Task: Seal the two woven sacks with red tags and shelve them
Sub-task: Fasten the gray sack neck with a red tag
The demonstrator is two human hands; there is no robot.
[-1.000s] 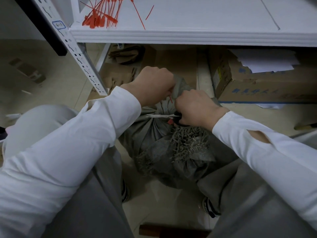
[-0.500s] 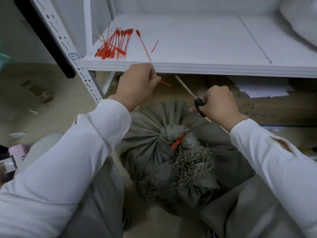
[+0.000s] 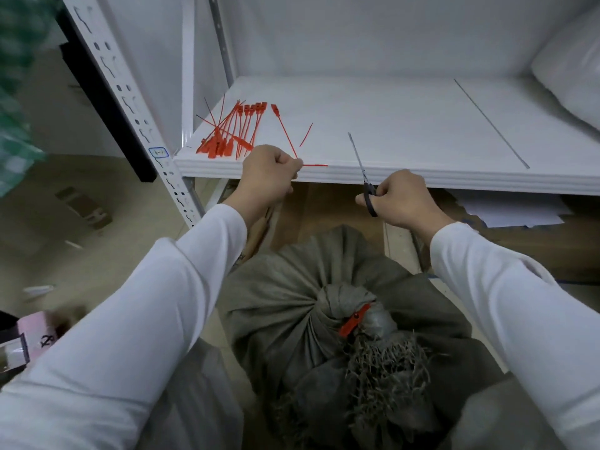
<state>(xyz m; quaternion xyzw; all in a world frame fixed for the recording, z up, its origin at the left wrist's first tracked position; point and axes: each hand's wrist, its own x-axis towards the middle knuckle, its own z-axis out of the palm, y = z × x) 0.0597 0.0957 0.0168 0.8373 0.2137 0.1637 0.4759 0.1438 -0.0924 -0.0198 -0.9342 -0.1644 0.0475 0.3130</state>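
Note:
A grey woven sack stands on the floor between my knees, its neck bunched and cinched by a red tag, with a frayed end below. My left hand pinches a thin cut-off red strip at the front edge of the white shelf. My right hand grips black-handled scissors, blades closed and pointing up over the shelf. A pile of several red tags lies on the shelf's left end, with one single tag and a short red offcut beside it.
A white bag lies at the shelf's far right. Cardboard boxes and white papers sit under the shelf. The perforated upright of the rack stands at the left. A pink box is on the floor at my left.
Both hands have lifted off the sack's neck up to the shelf edge, the left carrying the trimmed red strip, the right the scissors. The tag stays cinched on the sack.

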